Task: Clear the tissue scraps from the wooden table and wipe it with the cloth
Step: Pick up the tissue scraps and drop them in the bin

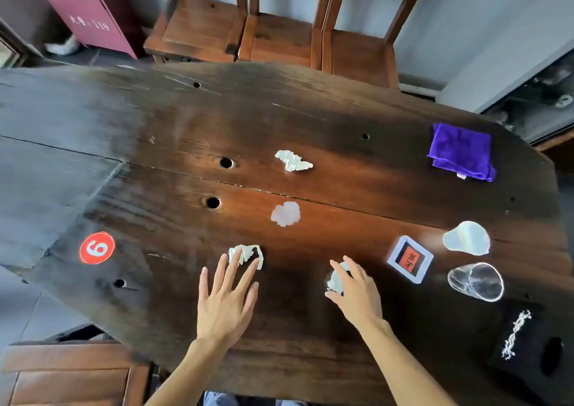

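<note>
Several white tissue scraps lie on the dark wooden table [357,169]. One crumpled scrap [293,161] sits near the middle, and a rounder scrap [285,213] lies below it. My left hand [228,297] is spread flat, its fingertips reaching over a third scrap [248,255]. My right hand [354,290] curls its fingers and thumb round a fourth scrap [334,281]. A folded purple cloth [461,152] rests at the table's far right, away from both hands.
To the right of my right hand stand a small framed red sign [410,259], a tipped white cup [467,238] and a clear plastic cup [476,281]. A black tissue box [521,343] sits at the near right. A red number sticker [97,248] is at left. Wooden chairs [273,32] line the far edge.
</note>
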Demonstrator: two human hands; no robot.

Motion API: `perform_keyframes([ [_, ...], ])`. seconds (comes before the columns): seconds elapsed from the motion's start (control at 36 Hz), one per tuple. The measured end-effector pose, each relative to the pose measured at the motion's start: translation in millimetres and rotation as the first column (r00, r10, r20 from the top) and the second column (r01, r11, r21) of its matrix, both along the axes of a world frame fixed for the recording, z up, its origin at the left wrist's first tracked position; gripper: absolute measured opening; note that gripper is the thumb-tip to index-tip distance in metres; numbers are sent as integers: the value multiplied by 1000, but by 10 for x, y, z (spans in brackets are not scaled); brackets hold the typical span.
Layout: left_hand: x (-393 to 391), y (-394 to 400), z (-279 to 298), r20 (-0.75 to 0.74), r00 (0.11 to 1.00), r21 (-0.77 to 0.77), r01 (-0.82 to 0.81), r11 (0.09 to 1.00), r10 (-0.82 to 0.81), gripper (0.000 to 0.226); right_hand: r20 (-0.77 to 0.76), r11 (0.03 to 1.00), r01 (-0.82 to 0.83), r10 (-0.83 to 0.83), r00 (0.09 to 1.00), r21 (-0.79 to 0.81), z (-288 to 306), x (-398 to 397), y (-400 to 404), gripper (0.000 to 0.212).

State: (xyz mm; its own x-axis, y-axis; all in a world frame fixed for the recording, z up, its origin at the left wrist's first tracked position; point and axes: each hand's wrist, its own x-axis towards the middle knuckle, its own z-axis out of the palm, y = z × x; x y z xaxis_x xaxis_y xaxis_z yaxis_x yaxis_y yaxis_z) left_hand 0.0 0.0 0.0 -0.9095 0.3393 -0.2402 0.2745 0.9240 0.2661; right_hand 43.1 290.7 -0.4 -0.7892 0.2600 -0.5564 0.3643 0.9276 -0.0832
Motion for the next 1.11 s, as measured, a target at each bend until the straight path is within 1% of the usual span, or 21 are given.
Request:
perform_keyframes([
  [0.03,-22,7,15,41,999,0,-1,1000,1,54,25,1000,-5,5,1000,2,-5,8,5,74],
  [0.08,-47,8,-15,48,999,-16,-15,1000,16,54,24,999,-13,12,1000,52,-44,33,29,71],
  [0.14,-28,-2,-68,47,999,-24,-24,999,25,55,11,997,-24,23,1000,68,-72,65,58,69],
  [0.28,-5,-7,-94,76,996,-41,-49,998,52,58,-33,996,-57,59,998,69,-115,106,87,60],
  [0.39,-24,-3,-75,90,992,-28,-84,996,86,58,-54,998,-41,43,998,42,-132,84,79,54],
  [0.5,-31,-19,-83,93,991,-30,-96,995,99,58,-64,995,95,-97,993,-43,-168,25,87,50],
  [0.58,-39,-51,-93,99,989,-33,-104,994,107,60,-59,987,142,-147,987,-81,-209,0,105,45],
  [0.64,-50,-76,-107,108,989,-44,-101,994,105,60,-62,982,160,-167,984,-98,-242,-30,122,37],
  [0.75,-73,-109,-132,133,985,-45,-100,994,105,61,-82,951,264,-280,957,-159,-283,-120,139,18],
  [0.81,-85,-130,-149,140,985,-51,-96,994,102,61,-84,927,322,-342,936,-191,-287,-169,130,16],
  [0.89,-95,-169,-163,150,983,-53,-101,994,108,60,-81,894,379,-407,910,-238,-270,-253,79,19],
  [0.94,-106,-194,-164,154,981,-58,-106,993,114,59,-80,880,381,-418,905,-285,-235,-330,3,17],
  [1.03,-118,-237,-151,160,980,-68,-108,992,117,60,-76,870,339,-389,918,-357,-166,-463,-207,11],
  [1.11,-133,-278,-136,176,975,-76,-127,989,138,61,-102,882,244,-308,946,-403,-133,-602,-474,20],
])
